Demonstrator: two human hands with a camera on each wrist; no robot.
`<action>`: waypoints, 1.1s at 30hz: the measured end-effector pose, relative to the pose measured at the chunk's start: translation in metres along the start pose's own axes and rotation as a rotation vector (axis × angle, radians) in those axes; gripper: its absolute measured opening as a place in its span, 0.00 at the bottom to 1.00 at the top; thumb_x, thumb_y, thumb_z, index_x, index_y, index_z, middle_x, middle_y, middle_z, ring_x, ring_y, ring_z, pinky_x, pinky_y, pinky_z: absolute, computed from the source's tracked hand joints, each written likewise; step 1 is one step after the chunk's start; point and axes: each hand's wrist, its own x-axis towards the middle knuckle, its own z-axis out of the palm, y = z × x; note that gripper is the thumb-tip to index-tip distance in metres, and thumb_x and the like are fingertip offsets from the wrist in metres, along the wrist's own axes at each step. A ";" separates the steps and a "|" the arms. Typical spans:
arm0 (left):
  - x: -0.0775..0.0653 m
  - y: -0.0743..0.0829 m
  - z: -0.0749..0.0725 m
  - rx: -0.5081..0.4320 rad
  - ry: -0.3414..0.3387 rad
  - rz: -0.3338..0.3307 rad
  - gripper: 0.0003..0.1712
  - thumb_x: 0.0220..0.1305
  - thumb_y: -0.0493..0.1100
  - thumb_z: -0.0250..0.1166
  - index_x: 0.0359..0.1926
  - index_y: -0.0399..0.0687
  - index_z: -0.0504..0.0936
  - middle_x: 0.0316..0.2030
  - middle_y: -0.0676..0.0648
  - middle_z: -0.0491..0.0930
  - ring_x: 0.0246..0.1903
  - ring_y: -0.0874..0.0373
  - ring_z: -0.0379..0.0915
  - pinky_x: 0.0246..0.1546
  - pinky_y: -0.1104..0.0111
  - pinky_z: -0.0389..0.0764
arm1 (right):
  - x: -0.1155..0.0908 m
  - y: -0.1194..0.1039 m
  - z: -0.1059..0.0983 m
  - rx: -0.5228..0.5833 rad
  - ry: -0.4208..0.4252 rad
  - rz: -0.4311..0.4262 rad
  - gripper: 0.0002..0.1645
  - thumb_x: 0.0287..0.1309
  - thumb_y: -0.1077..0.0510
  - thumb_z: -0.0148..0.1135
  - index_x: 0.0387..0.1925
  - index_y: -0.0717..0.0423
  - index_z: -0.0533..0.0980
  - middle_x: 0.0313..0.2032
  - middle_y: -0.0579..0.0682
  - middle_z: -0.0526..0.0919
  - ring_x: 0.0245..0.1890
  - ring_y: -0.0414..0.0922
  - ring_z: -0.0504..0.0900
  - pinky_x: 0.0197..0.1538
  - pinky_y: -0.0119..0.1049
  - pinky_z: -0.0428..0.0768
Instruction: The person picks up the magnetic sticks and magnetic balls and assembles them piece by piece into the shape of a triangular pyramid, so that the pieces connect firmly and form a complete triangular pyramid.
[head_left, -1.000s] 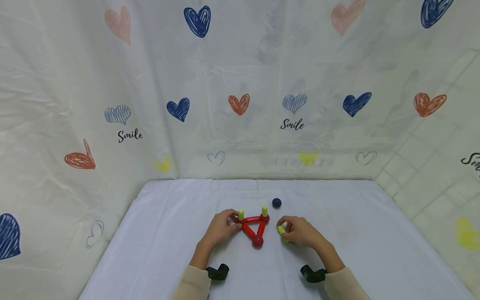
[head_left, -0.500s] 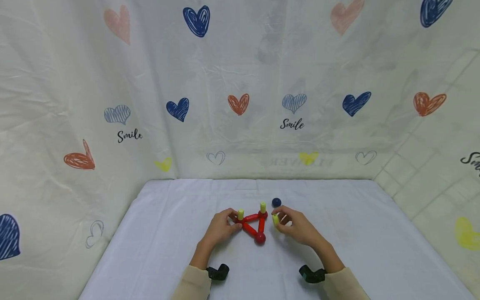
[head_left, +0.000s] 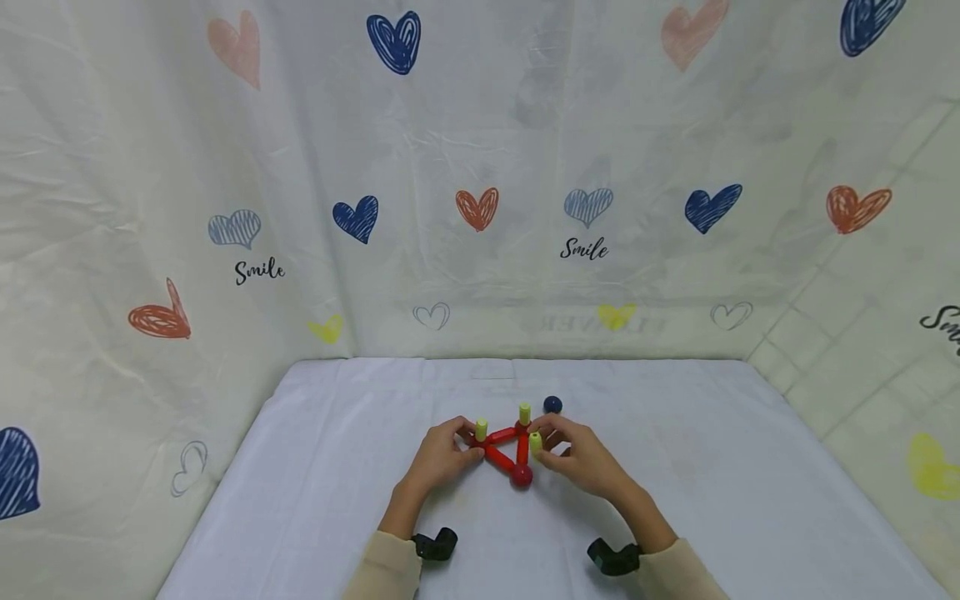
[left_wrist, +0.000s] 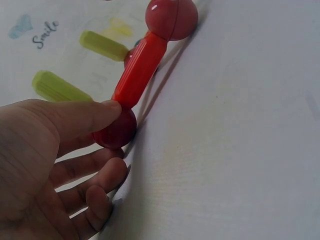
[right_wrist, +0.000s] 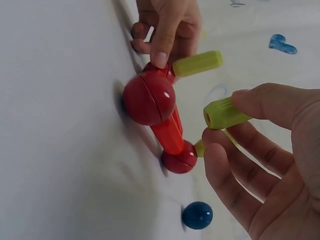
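A triangle of red rods [head_left: 500, 459] joined by red balls [head_left: 521, 476] lies flat on the cloth. Two yellow-green rods [head_left: 525, 413] stand up from its left and far balls; the near ball has none on top. My left hand [head_left: 442, 454] grips the left ball [left_wrist: 117, 131] between thumb and fingers. In my right hand [head_left: 585, 454], thumb and fingertips pinch a loose yellow-green rod [right_wrist: 226, 113], its end hole facing the near ball. That rod is held just right of the triangle, apart from the near ball. Beyond the right hand sits a dark blue ball [head_left: 552, 405].
A white cloth [head_left: 360, 417] covers the table. Behind it hangs a pale curtain [head_left: 525, 150] printed with hearts. Black wrist cameras [head_left: 437, 545] are strapped to both forearms.
My right hand has lifted the loose yellow-green rod, turned it more upright and brought it left to the triangle. The triangle has turned slightly, while my left hand keeps its grip.
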 end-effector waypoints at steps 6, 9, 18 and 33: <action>0.001 -0.002 0.000 0.025 -0.003 0.023 0.19 0.62 0.46 0.73 0.53 0.54 0.82 0.42 0.51 0.84 0.33 0.59 0.73 0.36 0.67 0.76 | 0.001 -0.005 0.007 0.019 -0.007 0.013 0.19 0.64 0.59 0.69 0.55 0.49 0.77 0.44 0.46 0.84 0.45 0.46 0.81 0.43 0.34 0.83; 0.001 -0.002 0.000 0.029 -0.006 0.025 0.19 0.62 0.46 0.73 0.54 0.54 0.83 0.42 0.51 0.85 0.33 0.59 0.73 0.36 0.67 0.76 | 0.001 -0.007 0.010 0.025 -0.005 0.016 0.19 0.63 0.59 0.69 0.54 0.49 0.76 0.43 0.46 0.84 0.44 0.45 0.81 0.42 0.35 0.83; 0.001 -0.001 -0.001 0.010 -0.012 0.019 0.17 0.62 0.47 0.73 0.51 0.55 0.83 0.42 0.51 0.85 0.34 0.59 0.73 0.37 0.66 0.76 | 0.003 -0.009 0.018 0.036 -0.011 0.031 0.18 0.63 0.58 0.70 0.53 0.51 0.77 0.45 0.45 0.84 0.45 0.44 0.81 0.41 0.32 0.82; -0.002 0.002 -0.002 -0.005 -0.051 -0.002 0.16 0.57 0.49 0.77 0.43 0.57 0.81 0.37 0.55 0.84 0.32 0.59 0.73 0.35 0.67 0.75 | 0.004 -0.001 0.019 -0.057 0.039 0.083 0.17 0.63 0.60 0.70 0.52 0.50 0.78 0.43 0.44 0.84 0.44 0.43 0.82 0.43 0.29 0.81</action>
